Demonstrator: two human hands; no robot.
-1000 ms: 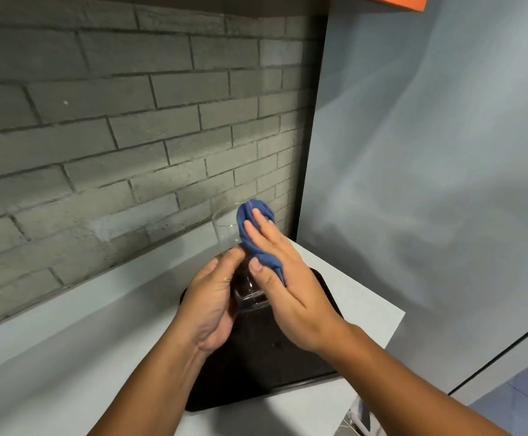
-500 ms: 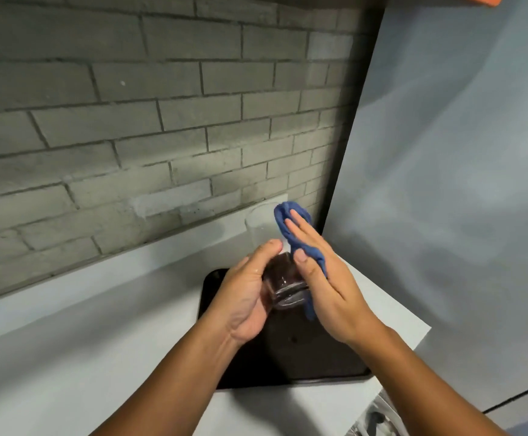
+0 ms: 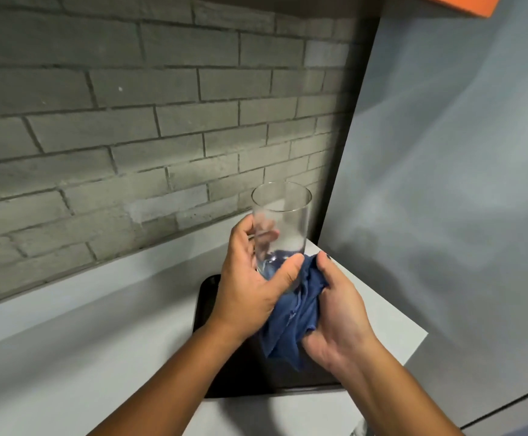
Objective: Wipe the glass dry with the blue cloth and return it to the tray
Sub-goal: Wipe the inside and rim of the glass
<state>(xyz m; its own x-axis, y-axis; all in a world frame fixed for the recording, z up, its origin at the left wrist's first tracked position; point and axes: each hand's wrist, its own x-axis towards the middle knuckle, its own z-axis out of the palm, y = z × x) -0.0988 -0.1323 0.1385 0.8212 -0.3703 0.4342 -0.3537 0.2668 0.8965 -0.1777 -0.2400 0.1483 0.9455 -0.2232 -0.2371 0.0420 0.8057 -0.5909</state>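
- Now the left hand point(image 3: 250, 287) wraps the lower part of the glass point(image 3: 280, 229), thumb across its near side, holding it upright above the tray point(image 3: 206, 309).
- Just right, the right hand point(image 3: 338, 313) is closed on the bunched blue cloth point(image 3: 291, 322), pressing it against the glass's base.
- By my reading, wiping is in hand; next, the glass must go down onto the dark tray on the white bench point(image 3: 67, 357).
- Hands and cloth hide most of the tray; whether any moisture remains is hard to tell.
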